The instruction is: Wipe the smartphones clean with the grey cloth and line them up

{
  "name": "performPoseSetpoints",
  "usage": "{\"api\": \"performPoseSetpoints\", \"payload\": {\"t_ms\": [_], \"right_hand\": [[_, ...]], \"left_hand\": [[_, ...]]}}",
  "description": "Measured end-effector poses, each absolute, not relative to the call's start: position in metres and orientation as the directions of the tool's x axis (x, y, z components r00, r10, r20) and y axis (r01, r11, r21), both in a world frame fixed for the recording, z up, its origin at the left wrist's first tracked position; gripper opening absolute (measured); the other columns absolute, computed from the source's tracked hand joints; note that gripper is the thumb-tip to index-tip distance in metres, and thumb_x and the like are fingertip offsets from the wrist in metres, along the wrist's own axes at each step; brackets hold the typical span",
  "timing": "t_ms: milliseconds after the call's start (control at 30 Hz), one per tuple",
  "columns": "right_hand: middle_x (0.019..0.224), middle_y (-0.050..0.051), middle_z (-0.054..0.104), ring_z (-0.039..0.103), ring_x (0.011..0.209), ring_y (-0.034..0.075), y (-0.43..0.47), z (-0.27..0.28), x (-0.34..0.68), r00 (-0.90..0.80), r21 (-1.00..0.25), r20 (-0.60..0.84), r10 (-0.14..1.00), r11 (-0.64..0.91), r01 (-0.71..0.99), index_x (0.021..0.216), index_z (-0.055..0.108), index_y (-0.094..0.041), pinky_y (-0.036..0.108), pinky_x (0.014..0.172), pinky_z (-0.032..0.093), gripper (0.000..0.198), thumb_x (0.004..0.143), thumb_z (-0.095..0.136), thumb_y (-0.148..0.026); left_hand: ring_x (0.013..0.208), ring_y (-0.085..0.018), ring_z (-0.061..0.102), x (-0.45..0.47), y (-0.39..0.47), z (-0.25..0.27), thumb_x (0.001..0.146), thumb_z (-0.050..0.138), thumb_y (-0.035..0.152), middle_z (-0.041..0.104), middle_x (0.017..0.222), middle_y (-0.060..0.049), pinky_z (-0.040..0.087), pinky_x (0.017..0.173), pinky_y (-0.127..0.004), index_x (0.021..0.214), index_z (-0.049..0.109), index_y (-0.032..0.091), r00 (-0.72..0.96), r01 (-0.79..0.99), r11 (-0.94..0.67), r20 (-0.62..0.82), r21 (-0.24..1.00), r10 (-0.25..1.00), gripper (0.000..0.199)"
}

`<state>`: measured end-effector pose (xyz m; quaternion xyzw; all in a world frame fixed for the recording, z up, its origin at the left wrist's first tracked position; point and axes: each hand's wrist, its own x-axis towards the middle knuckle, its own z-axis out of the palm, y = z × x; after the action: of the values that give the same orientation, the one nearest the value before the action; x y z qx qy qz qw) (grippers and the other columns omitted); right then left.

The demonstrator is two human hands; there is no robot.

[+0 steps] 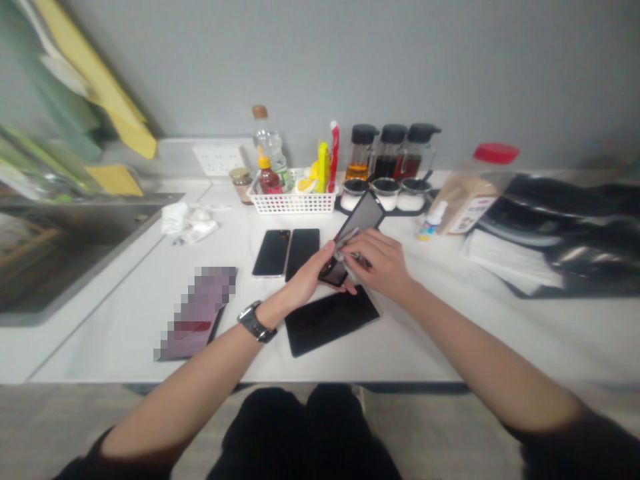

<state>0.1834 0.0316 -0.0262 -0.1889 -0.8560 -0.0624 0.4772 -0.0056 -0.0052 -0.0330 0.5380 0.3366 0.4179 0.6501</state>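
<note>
My left hand (314,268) is closed around the lower edge of a dark smartphone (364,215), which it holds tilted above the counter. My right hand (385,261) pinches a crumpled greyish tissue (345,252) against the phone's screen. Directly below the hands lies a larger black-screened tablet (330,321). Two more phones, a silver-edged one (271,253) and a black one (303,248), rest side by side just left of the hands. Farther left is another flat device (200,313), its surface blurred out by pixels.
Behind the phones stand a white basket (295,203) of condiments and several black-capped cruets (393,150) and jars. A small spray bottle (431,221) and a red-lidded container (470,190) are at right, beside black plastic (590,227). Crumpled tissues (190,222) lie near the sink (100,267).
</note>
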Motion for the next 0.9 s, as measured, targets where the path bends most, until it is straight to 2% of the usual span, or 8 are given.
{"api": "performPoseSetpoints", "payload": {"t_ms": [233, 300, 367, 500, 667, 767, 833, 900], "right_hand": [[0.085, 0.005, 0.075, 0.067, 0.083, 0.026, 0.055, -0.026, 0.208, -0.065, -0.248, 0.902, 0.426, 0.637, 0.730, 0.094, 0.068, -0.026, 0.043, 0.079, 0.047, 0.010, 0.098, 0.059, -0.023], [0.086, 0.005, 0.076, 0.067, 0.083, 0.026, 0.050, -0.028, 0.202, -0.139, -0.220, 0.891, 0.432, 0.681, 0.699, 0.096, 0.068, -0.026, 0.042, 0.078, 0.046, 0.010, 0.099, 0.059, -0.023], [0.085, 0.003, 0.076, 0.066, 0.081, 0.024, 0.039, -0.030, 0.188, -0.347, -0.120, 0.859, 0.376, 0.808, 0.577, 0.095, 0.067, -0.026, 0.041, 0.077, 0.045, 0.012, 0.103, 0.058, -0.024], [0.084, 0.002, 0.076, 0.066, 0.082, 0.021, 0.021, -0.031, 0.166, -0.592, 0.024, 0.777, 0.213, 0.930, 0.366, 0.091, 0.067, -0.025, 0.039, 0.076, 0.043, 0.017, 0.106, 0.059, -0.024], [0.083, 0.003, 0.075, 0.066, 0.083, 0.024, 0.045, -0.027, 0.193, -0.474, -0.057, 0.805, 0.356, 0.842, 0.537, 0.091, 0.068, -0.025, 0.041, 0.078, 0.044, 0.013, 0.103, 0.063, -0.025], [0.087, 0.005, 0.075, 0.067, 0.087, 0.026, 0.064, -0.024, 0.215, -0.265, -0.160, 0.868, 0.420, 0.742, 0.651, 0.091, 0.068, -0.026, 0.043, 0.081, 0.047, 0.012, 0.102, 0.063, -0.027], [0.096, 0.008, 0.077, 0.069, 0.095, 0.028, 0.067, -0.022, 0.219, -0.185, -0.223, 0.881, 0.435, 0.728, 0.648, 0.095, 0.069, -0.026, 0.044, 0.085, 0.050, 0.013, 0.104, 0.061, -0.030], [0.104, 0.009, 0.078, 0.070, 0.101, 0.028, 0.059, -0.022, 0.210, -0.216, -0.259, 0.863, 0.457, 0.766, 0.588, 0.100, 0.070, -0.026, 0.045, 0.090, 0.053, 0.014, 0.107, 0.059, -0.033]], "left_hand": [[0.077, -0.024, 0.081, -0.006, -0.011, -0.030, 0.096, 0.049, 0.087, 0.083, 0.103, -0.013, 0.060, 0.069, -0.032, 0.119, 0.077, 0.018, 0.518, -0.117, 0.115, -0.038, 0.986, 0.855, 0.078], [0.077, -0.026, 0.081, -0.006, -0.009, -0.033, 0.096, 0.048, 0.088, 0.083, 0.098, -0.013, 0.061, 0.072, -0.033, 0.121, 0.077, 0.018, 0.513, -0.128, 0.135, -0.051, 0.983, 0.857, 0.080], [0.082, -0.027, 0.081, -0.007, -0.005, -0.039, 0.096, 0.052, 0.085, 0.083, 0.098, -0.011, 0.063, 0.075, -0.036, 0.122, 0.078, 0.018, 0.427, -0.192, 0.150, -0.055, 0.970, 0.903, 0.077], [0.104, -0.025, 0.078, -0.008, 0.003, -0.044, 0.098, 0.066, 0.069, 0.082, 0.121, -0.008, 0.065, 0.084, -0.035, 0.137, 0.073, 0.021, 0.161, -0.327, 0.110, -0.059, 0.939, 0.985, 0.062], [0.082, -0.030, 0.082, -0.007, -0.002, -0.034, 0.097, 0.052, 0.083, 0.083, 0.107, -0.014, 0.064, 0.072, -0.038, 0.126, 0.077, 0.018, 0.372, -0.227, 0.226, -0.131, 0.947, 0.919, 0.075], [0.076, -0.030, 0.083, -0.008, -0.009, -0.027, 0.096, 0.047, 0.087, 0.083, 0.113, -0.017, 0.059, 0.063, -0.033, 0.141, 0.070, 0.019, 0.497, -0.161, 0.219, -0.112, 0.962, 0.860, 0.084], [0.074, -0.029, 0.083, -0.008, -0.011, -0.025, 0.097, 0.046, 0.087, 0.083, 0.115, -0.016, 0.057, 0.060, -0.031, 0.149, 0.065, 0.022, 0.530, -0.139, 0.207, -0.104, 0.968, 0.842, 0.086], [0.073, -0.028, 0.082, -0.008, -0.011, -0.027, 0.097, 0.045, 0.087, 0.083, 0.111, -0.015, 0.058, 0.061, -0.032, 0.140, 0.070, 0.021, 0.523, -0.143, 0.203, -0.100, 0.969, 0.846, 0.083]]}}
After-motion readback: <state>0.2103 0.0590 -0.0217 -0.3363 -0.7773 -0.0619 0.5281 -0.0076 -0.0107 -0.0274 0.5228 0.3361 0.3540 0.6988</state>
